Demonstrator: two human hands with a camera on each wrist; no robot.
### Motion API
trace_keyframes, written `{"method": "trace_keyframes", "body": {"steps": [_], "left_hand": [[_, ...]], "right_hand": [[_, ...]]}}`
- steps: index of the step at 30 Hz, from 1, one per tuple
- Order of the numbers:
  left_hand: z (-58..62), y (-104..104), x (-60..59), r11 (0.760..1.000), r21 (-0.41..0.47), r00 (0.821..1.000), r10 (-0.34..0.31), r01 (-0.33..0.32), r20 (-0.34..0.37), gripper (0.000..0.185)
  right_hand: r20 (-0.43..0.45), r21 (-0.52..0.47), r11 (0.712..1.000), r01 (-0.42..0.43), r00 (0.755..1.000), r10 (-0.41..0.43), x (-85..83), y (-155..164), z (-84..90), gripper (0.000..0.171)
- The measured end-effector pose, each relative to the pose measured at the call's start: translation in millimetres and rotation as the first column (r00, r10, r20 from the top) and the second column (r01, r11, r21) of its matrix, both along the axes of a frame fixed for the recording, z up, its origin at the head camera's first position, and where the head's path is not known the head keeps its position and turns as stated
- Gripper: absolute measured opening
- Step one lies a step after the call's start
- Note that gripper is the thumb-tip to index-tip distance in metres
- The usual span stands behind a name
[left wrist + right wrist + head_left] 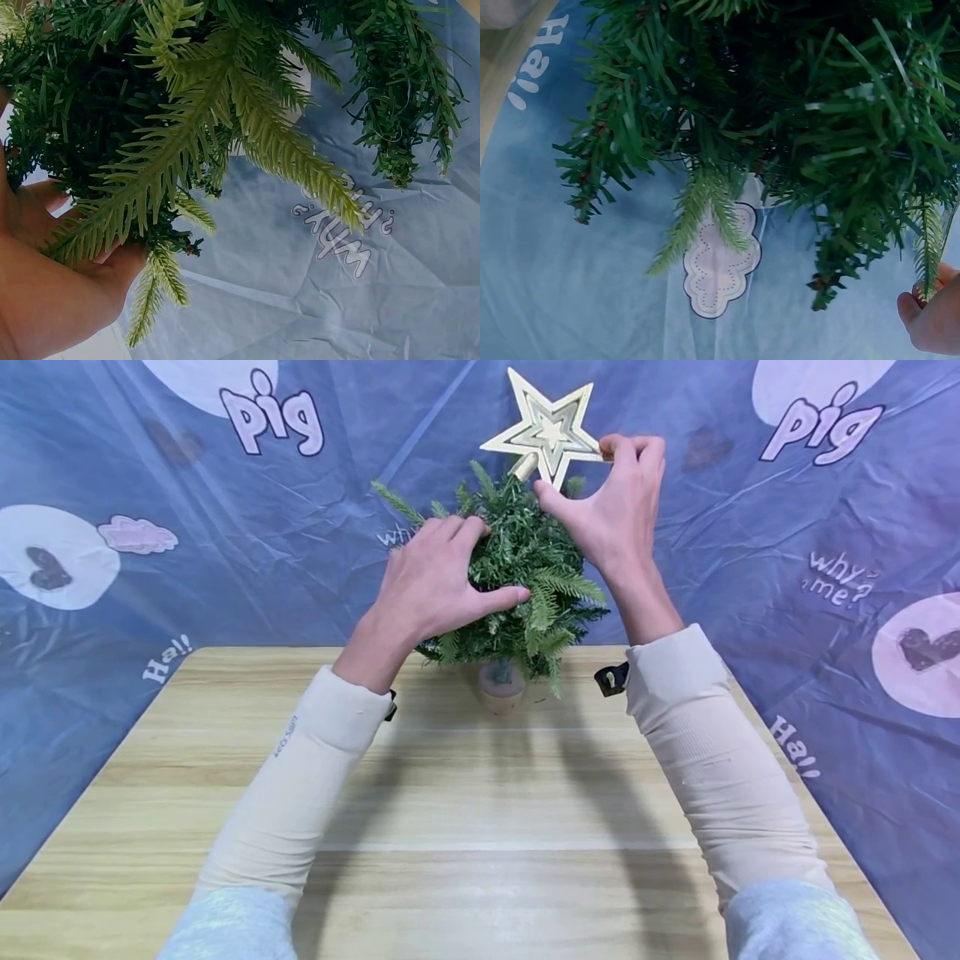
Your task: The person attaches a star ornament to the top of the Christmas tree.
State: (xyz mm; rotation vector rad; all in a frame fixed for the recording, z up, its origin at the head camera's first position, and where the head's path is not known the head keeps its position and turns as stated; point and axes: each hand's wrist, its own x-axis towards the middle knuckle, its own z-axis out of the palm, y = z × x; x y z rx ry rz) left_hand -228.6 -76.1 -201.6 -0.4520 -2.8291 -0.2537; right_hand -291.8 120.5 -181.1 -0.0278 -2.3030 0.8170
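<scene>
A small artificial Christmas tree [517,556] stands at the far side of the table, in a round pinkish pot [501,692]. My left hand [431,578] grips the foliage from the left, thumb across the front and fingers reaching in behind; the left wrist view shows the hand [64,289] among the green branches [187,142]. At the treetop is a gold star [550,431], its short tube [524,466] right at the uppermost needles. My right hand [618,514] pinches the star's right point, thumb near its lower point. Only part of that hand [937,319] shows in the right wrist view.
The wooden table [480,810] spreads out beneath my forearms. Directly behind the tree hangs a blue printed cloth [360,568], which also closes in both sides. Black straps [612,679] show at my wrists.
</scene>
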Motion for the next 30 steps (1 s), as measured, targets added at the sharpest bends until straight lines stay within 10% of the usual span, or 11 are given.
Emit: {"method": "trace_keyframes", "body": {"steps": [30], "left_hand": [[-8.2, 0.5, 1.6, 1.0, 0.0, 0.997, 0.009, -0.009, -0.077, 0.103]], "right_hand": [[-0.102, 0.023, 0.995, -0.092, 0.99, 0.094, -5.2, 9.9, -23.5, 0.074]]}}
